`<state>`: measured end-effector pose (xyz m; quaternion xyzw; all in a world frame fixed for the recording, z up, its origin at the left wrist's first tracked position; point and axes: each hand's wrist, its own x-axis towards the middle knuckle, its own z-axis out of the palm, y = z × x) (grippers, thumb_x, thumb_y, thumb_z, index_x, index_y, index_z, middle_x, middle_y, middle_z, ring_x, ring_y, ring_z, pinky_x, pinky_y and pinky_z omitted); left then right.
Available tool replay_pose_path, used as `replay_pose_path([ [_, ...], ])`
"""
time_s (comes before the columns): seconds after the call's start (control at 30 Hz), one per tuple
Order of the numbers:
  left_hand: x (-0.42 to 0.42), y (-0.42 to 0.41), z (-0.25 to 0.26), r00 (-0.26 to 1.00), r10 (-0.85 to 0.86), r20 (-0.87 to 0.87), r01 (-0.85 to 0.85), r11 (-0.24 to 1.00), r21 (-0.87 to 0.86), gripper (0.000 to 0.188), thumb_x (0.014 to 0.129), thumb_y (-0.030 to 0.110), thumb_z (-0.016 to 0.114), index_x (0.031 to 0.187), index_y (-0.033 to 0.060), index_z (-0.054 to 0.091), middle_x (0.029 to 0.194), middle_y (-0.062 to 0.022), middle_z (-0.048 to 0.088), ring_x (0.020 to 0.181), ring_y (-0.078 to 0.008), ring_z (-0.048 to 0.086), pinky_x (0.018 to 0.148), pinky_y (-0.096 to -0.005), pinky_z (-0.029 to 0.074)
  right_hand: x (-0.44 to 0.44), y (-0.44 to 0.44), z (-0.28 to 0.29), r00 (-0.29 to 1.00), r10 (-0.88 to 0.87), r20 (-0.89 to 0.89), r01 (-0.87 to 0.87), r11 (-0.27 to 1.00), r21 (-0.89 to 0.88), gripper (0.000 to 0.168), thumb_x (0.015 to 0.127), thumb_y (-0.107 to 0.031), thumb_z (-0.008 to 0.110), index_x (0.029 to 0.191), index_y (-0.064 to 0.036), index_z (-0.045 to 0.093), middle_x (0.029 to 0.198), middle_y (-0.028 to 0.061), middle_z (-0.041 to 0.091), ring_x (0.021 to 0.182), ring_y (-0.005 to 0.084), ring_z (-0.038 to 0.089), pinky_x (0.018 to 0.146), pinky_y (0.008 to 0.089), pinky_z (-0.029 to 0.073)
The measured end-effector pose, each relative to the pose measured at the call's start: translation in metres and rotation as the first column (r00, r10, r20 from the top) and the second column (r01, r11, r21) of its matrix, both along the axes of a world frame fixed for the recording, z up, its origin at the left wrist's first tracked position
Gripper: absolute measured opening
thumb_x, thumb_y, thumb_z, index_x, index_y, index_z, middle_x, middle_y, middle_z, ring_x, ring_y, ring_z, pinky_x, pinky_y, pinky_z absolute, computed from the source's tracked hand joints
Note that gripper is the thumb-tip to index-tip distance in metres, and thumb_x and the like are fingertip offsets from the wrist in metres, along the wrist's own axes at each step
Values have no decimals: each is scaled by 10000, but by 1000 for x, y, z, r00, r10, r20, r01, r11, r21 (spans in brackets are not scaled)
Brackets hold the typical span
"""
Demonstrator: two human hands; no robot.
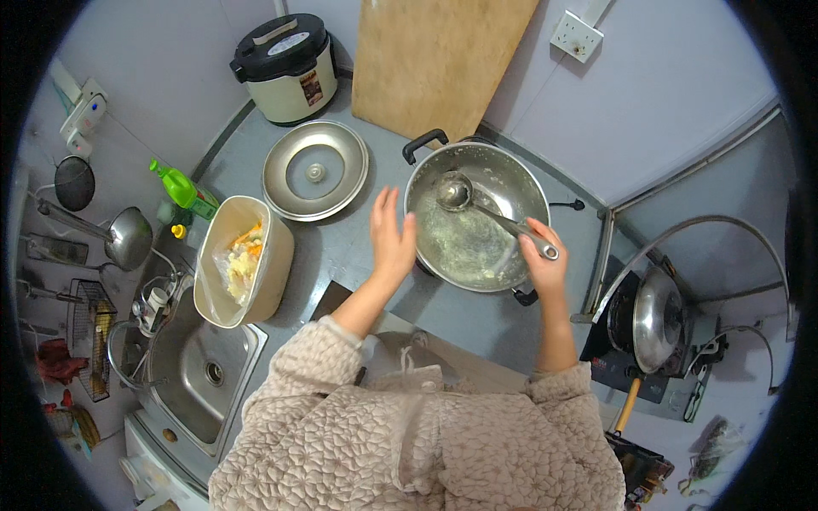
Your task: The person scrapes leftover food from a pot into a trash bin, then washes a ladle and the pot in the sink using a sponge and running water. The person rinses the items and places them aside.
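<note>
My right hand [544, 259] grips the handle of a steel ladle [454, 191], whose bowl rests inside a wide stainless steel pot [486, 246]. A thin layer of cloudy, pale residue covers the pot's bottom, and bits cling to its inner wall. Just left of the pot's rim, my left hand [393, 239] is held with fingers apart and nothing in it. To its left stands a cream plastic bin [271, 274] lined with a clear bag, holding pale and orange food scraps [245, 265]. A steel lid with a glass centre [284, 198] lies behind the bin.
An electric pressure cooker [287, 70] and an upright wooden board [434, 64] stand along the back. At left are a green pump bottle [182, 190] and a steel sink [198, 364]. On the right, a lidded pan [658, 319] sits on a black cooktop [629, 380].
</note>
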<state>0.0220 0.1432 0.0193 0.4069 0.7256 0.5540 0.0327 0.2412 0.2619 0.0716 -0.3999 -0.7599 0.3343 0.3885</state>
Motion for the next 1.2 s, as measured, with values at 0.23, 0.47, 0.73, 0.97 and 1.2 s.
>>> replay_pose_path([
  [0.23,19,36,-7,950,-25,-312,-55,968,-243,485,797,164,523,1244,47,373,1342,-136,288,1252,-304,257,1010,-508,163,4,16,4,998,60,2,-58,975,-214,261,742,-88,639,988,-13,601,873,51,622,763,100,571,666,221,458],
  [0.47,19,37,-5,932,-53,-358,-68,945,-319,486,799,187,538,1241,56,384,1329,-110,323,1259,-274,261,1006,-512,178,46,-6,9,889,295,351,-380,903,202,255,696,-32,638,948,-62,614,1012,153,601,854,259,621,724,300,495],
  [0.73,21,36,-5,934,-34,-354,-87,944,-318,473,797,209,549,1227,66,412,1319,-106,339,1252,-273,277,999,-519,195,67,-31,32,843,368,392,-454,878,152,294,702,-16,628,991,-39,579,1024,142,598,893,283,606,746,315,493],
  [0.97,20,36,-3,930,-53,-363,-90,927,-365,471,795,218,553,1224,74,421,1316,-105,342,1253,-264,277,993,-522,206,50,8,29,851,314,421,-441,862,249,279,733,-13,618,1002,-64,565,1067,143,576,945,284,584,766,337,490],
  [1.2,23,37,-3,940,-37,-340,-88,934,-346,463,797,216,551,1221,80,426,1309,-104,350,1253,-260,277,997,-515,205,73,4,88,677,397,620,-584,803,123,240,694,-6,619,930,-26,579,1001,157,595,876,299,596,738,348,493],
])
